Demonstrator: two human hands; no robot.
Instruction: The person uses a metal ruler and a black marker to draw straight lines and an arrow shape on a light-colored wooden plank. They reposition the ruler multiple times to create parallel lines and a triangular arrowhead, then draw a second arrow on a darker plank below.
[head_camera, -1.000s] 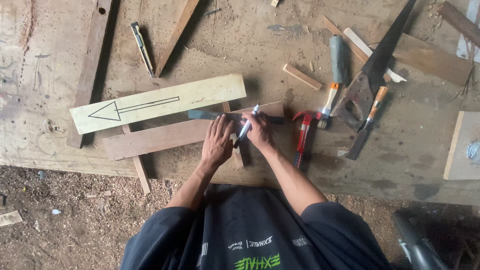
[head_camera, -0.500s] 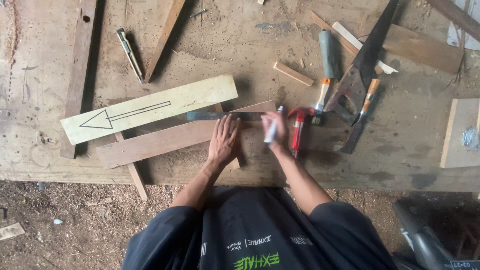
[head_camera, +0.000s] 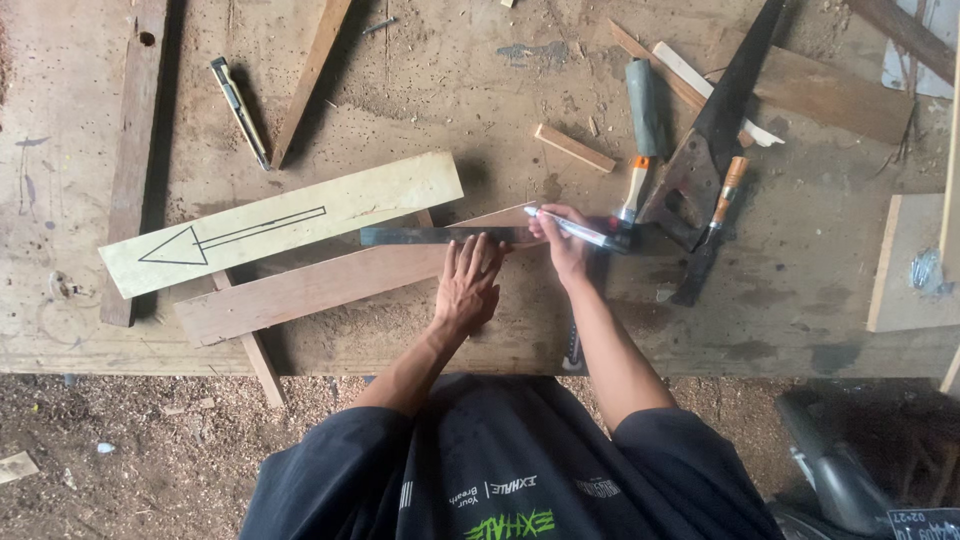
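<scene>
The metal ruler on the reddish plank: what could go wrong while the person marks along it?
1. The left hand presses only the right part of the metal ruler, so its free left end may pivot and skew the line.
2. The reddish plank rests on thin wooden strips, so it may rock under the marker in the right hand.

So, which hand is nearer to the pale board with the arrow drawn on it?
Left. The left hand rests on the brown plank just below the arrow board's right end; the right hand, holding a marker, is farther right.
</scene>
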